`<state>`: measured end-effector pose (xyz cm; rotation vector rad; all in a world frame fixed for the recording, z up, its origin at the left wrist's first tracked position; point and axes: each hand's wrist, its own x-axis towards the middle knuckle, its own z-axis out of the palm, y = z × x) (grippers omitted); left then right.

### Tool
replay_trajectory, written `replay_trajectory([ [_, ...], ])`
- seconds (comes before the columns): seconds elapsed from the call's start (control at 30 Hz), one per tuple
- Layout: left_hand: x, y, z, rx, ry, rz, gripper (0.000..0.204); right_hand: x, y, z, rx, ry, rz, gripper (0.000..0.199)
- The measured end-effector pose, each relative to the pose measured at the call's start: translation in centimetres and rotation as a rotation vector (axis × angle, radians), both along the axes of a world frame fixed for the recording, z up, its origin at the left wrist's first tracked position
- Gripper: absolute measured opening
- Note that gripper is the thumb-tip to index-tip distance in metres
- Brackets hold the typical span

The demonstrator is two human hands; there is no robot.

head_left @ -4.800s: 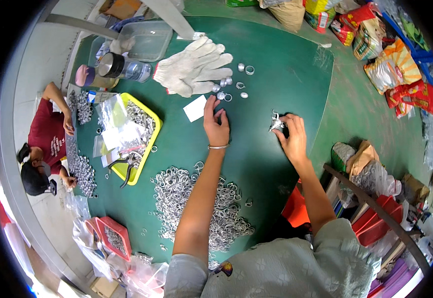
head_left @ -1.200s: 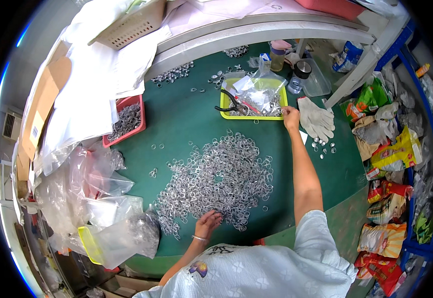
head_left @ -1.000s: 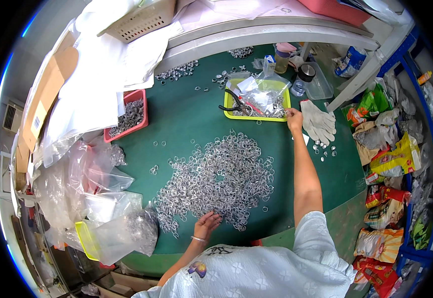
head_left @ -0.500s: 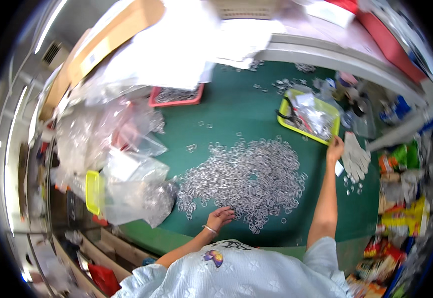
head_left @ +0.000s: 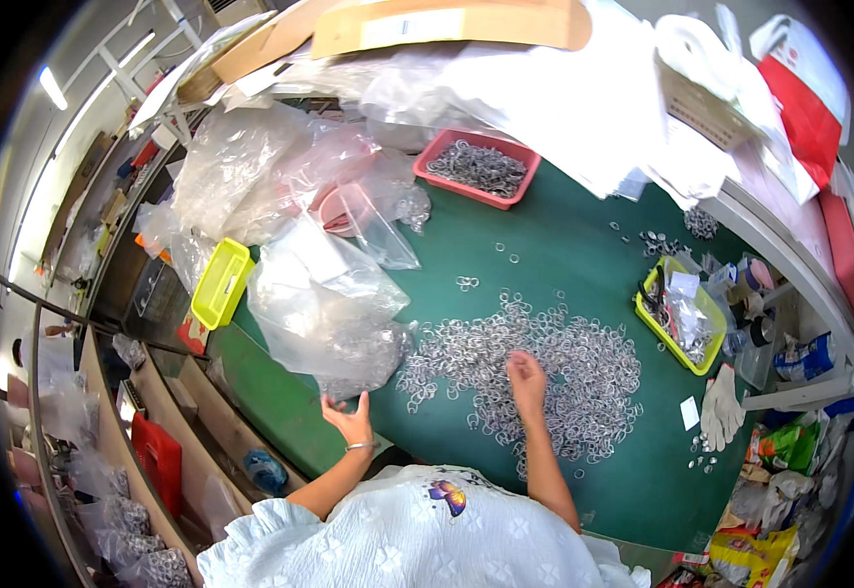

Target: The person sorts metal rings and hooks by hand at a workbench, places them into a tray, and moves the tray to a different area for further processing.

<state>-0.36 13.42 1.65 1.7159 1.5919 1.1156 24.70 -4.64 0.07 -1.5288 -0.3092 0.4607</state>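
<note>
A wide heap of small silver metal rings [head_left: 589, 363] lies on the green table [head_left: 564, 250]. My right hand [head_left: 526, 378] rests on the heap's near middle, fingers pointing down into the rings; whether it grips any is hidden. My left hand [head_left: 351, 421] hovers with spread fingers at the table's near left edge. It holds nothing and sits just below a clear plastic bag [head_left: 324, 304] with rings in its bottom.
A red tray of rings [head_left: 476, 169] stands at the back. A yellow tray [head_left: 682, 318] with a bag in it and white gloves [head_left: 719, 410] lie right. A yellow bin [head_left: 216, 284] and crumpled clear bags [head_left: 251, 176] crowd the left.
The view has swung left. My right hand came back from the yellow tray to the ring heap. My left hand left the heap's near edge and moved left to the clear bag.
</note>
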Motion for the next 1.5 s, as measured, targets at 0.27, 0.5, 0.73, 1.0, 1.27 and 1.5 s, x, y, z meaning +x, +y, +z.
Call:
replay_trajectory([
  [0.27, -1.4, 13.3, 3.5, 0.119, -0.051, -0.434, 0.117, -10.5, 16.4, 6.7, -0.283, -0.576, 0.451, 0.109],
  [0.5, 0.1, 15.0, 6.1, -0.257, -0.336, -0.965, 0.021, -14.0, 25.7, 1.4, -0.271, -0.862, 0.511, 0.082],
  [0.73, -1.2, 14.9, 7.0, -0.11, -0.105, -1.104, 0.01, -13.3, 25.3, -6.4, -0.837, -1.175, 0.416, 0.045],
  [1.0, -13.3, 16.4, 10.9, -0.001, -0.318, -0.875, 0.022, -11.8, 29.7, -6.0, -0.762, -0.882, 0.485, 0.044],
  [1.27, -23.5, 11.5, 3.1, -0.545, -0.509, -0.347, 0.034, -15.0, 34.8, 1.4, -0.317, -0.432, 0.426, 0.042],
  [1.5, -28.2, 14.7, 5.4, -1.115, -1.144, -0.456, 0.057, -29.0, 37.7, 8.6, 0.042, -0.184, 0.521, 0.041],
])
